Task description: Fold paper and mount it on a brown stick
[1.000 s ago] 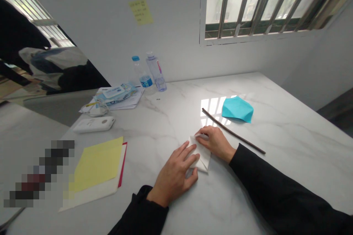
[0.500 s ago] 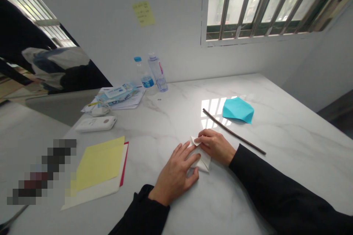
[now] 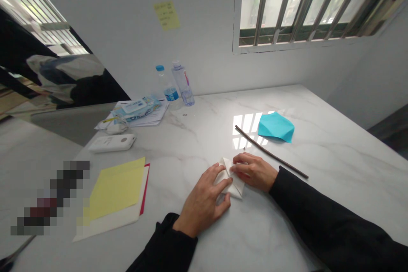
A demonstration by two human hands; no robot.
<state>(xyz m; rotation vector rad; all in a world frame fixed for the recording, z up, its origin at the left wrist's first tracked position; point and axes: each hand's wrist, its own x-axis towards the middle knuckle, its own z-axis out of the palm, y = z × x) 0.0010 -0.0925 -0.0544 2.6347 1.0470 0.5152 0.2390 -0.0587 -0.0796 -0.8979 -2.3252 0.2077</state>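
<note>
A folded white paper [image 3: 236, 190] lies on the marble-patterned table, with flaps turned in toward its middle. My left hand [image 3: 205, 199] rests over its left part, fingers spread and holding it down, so that side is mostly hidden. At the upper right of the paper, my right hand [image 3: 253, 171] has bent fingers close together, their tips on a folded flap. Beyond the right hand lies a thin brown stick [image 3: 270, 153], apart from both hands. A creased turquoise paper [image 3: 276, 127] sits past the stick.
Yellow sheets [image 3: 117, 189] lie on white and red paper at left. Behind them are a white device [image 3: 112, 143], a wipes pack [image 3: 140, 108] on papers, and two plastic bottles, one blue-capped [image 3: 171, 94]. A blurred-out item [image 3: 51, 199] is at far left. The wall [image 3: 210, 68] bounds the back.
The raised top flap of the white paper now lies lower. My right hand has shifted slightly right and down. The left hand stays almost in place.
</note>
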